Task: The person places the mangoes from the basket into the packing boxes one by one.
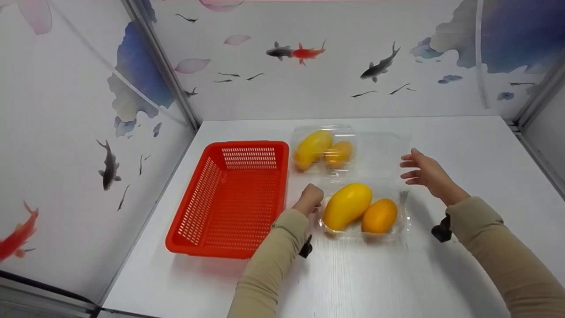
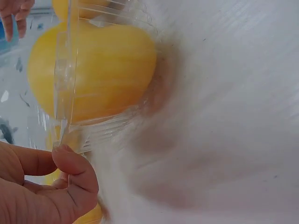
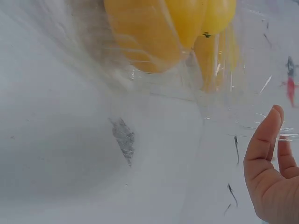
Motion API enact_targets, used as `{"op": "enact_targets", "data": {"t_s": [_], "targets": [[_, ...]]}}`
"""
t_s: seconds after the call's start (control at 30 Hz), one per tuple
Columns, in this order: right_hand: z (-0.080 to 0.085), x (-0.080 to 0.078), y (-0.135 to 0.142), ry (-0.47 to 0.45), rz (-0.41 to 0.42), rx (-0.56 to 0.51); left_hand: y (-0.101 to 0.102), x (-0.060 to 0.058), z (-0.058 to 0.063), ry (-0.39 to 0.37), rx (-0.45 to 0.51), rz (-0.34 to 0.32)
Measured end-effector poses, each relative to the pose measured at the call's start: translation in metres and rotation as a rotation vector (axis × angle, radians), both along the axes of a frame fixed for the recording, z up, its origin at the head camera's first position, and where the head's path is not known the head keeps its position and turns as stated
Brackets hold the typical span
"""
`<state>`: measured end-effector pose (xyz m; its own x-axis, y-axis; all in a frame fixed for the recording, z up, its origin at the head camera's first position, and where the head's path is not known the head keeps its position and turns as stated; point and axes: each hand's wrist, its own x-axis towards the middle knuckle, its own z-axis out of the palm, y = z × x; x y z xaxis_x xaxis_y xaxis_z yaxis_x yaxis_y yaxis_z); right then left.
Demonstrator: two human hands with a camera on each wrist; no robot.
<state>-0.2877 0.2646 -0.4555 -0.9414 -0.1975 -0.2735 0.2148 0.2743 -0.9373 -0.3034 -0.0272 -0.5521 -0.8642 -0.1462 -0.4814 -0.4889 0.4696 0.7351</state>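
A clear plastic box (image 1: 329, 229) holds a large yellow mango (image 1: 348, 206) and a smaller orange mango (image 1: 380, 216). My left hand (image 1: 309, 198) is at its left side; in the left wrist view the thumb and a curled finger pinch a tab at the box's rim (image 2: 64, 93). On the far right my right hand (image 1: 426, 174) is raised with its fingers spread and extended toward the left. Clear plastic (image 3: 252, 102) of the lid shows close to the right thumb and fingers in the right wrist view.
A red slotted basket (image 1: 286, 176) stands to the left of the boxes. Behind the near box is a second clear box (image 1: 348, 129) with two more mangoes (image 1: 314, 148) inside. Printed panels (image 1: 309, 97) enclose the white table (image 1: 353, 282) at the back and sides.
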Motion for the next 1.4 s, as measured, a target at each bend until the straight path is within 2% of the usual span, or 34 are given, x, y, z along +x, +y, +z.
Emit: {"op": "enact_targets", "data": {"t_s": [0.03, 0.07, 0.1, 0.17, 0.2, 0.23, 0.27, 0.3, 0.33, 0.4, 0.47, 0.57, 0.7, 0.97, 1.13, 1.27, 1.33, 1.4], "targets": [[0.002, 0.004, 0.002, 0.011, -0.004, 0.004, 0.0, -0.009, -0.015, 0.005, -0.01, -0.006], [0.004, 0.008, 0.004, 0.024, -0.01, 0.015, -0.001, -0.013, -0.023, 0.036, -0.024, -0.029], [0.006, 0.013, 0.006, 0.038, -0.009, 0.031, 0.0, -0.013, -0.024, 0.033, -0.035, -0.031], [0.009, 0.024, 0.009, 0.06, 0.001, 0.064, 0.002, -0.006, -0.015, 0.036, -0.042, -0.015], [0.01, 0.03, 0.01, 0.068, 0.013, 0.082, 0.004, 0.004, -0.001, 0.047, -0.055, 0.004], [0.01, 0.037, 0.012, 0.076, 0.027, 0.096, 0.005, 0.007, 0.002, 0.048, -0.044, 0.026], [0.009, 0.043, 0.013, 0.084, 0.039, 0.105, 0.008, 0.022, 0.022, 0.064, -0.035, 0.061], [0.008, 0.049, 0.014, 0.086, 0.05, 0.108, 0.013, 0.036, 0.042, 0.049, -0.03, 0.115], [0.007, 0.055, 0.016, 0.085, 0.058, 0.105, 0.016, 0.046, 0.052, 0.08, -0.016, 0.148], [0.001, 0.066, 0.018, 0.08, 0.07, 0.093, 0.021, 0.065, 0.068, 0.144, 0.035, 0.191], [-0.006, 0.076, 0.02, 0.076, 0.077, 0.078, 0.023, 0.078, 0.073, 0.197, 0.085, 0.212], [-0.017, 0.09, 0.02, 0.053, 0.073, 0.055, 0.023, 0.094, 0.074, 0.225, 0.195, 0.232], [-0.03, 0.103, 0.017, 0.017, 0.046, 0.024, 0.019, 0.109, 0.067, 0.231, 0.279, 0.234], [-0.051, 0.118, 0.013, -0.033, 0.051, 0.013, 0.004, 0.129, 0.059, 0.239, 0.321, 0.174], [-0.06, 0.12, 0.007, -0.063, 0.026, 0.052, -0.005, 0.138, 0.049, 0.183, 0.291, 0.136], [-0.062, 0.122, 0.001, -0.115, 0.02, 0.08, -0.008, 0.142, 0.04, 0.102, 0.298, 0.087], [-0.062, 0.123, 0.0, -0.154, 0.034, 0.056, -0.009, 0.143, 0.036, 0.069, 0.324, 0.061], [-0.063, 0.124, -0.001, -0.185, 0.069, -0.011, -0.009, 0.143, 0.034, 0.047, 0.35, 0.038]]}}
